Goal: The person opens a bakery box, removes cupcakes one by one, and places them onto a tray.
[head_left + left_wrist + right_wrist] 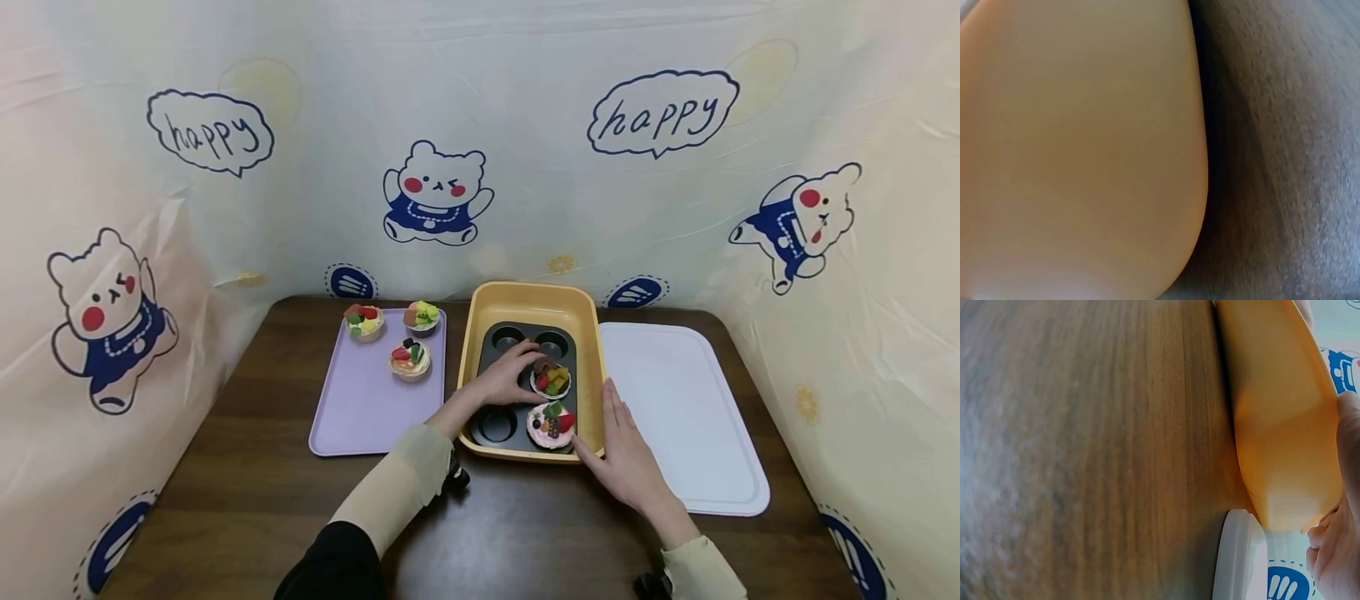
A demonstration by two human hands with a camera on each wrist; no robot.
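My left hand (510,382) reaches over the yellow tray (597,358), its thumb and fingers around a toy fruit tart (553,383) topped with chocolate and fruit. That tart sits at the right middle of the dark muffin pan (517,333), which lies inside the tray. Just in front of it, a pink-creamed toy tart (551,427) fills the near right cup. With straight fingers, my right hand (630,454) rests against the tray's near right corner, thumb at the front rim. In the right wrist view, part of the right hand (1338,550) shows beside the yellow wall.
On the left, a purple tray (360,412) carries three toy tarts, one of them the nearest tart (410,360). A white tray (690,417) lies to the right of the yellow one. A printed curtain (525,100) hangs behind the brown wooden table (510,542).
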